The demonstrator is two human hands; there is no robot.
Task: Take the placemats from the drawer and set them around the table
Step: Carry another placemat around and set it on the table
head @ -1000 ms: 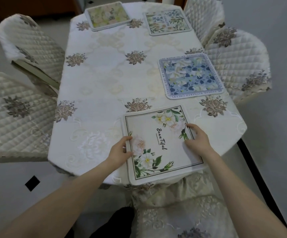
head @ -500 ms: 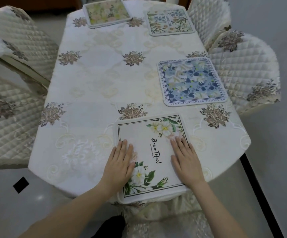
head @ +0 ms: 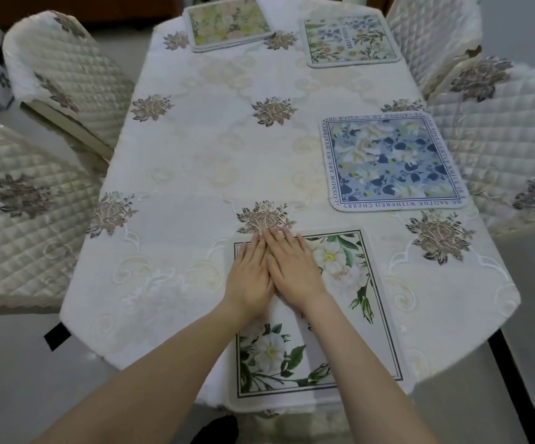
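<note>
Both flat, open hands, left hand [head: 250, 277] and right hand [head: 295, 270], had slid together, holding nothing, smoothing the white flowered cloth placemat [head: 339, 318] at the desk's [head: 195, 149] near edge, so it looked set.

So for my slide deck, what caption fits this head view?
Both hands flat, side by side, on the white floral placemat at the table's near end.

White floral placemat [head: 349, 283]; blue floral placemat [head: 394, 161].
</note>
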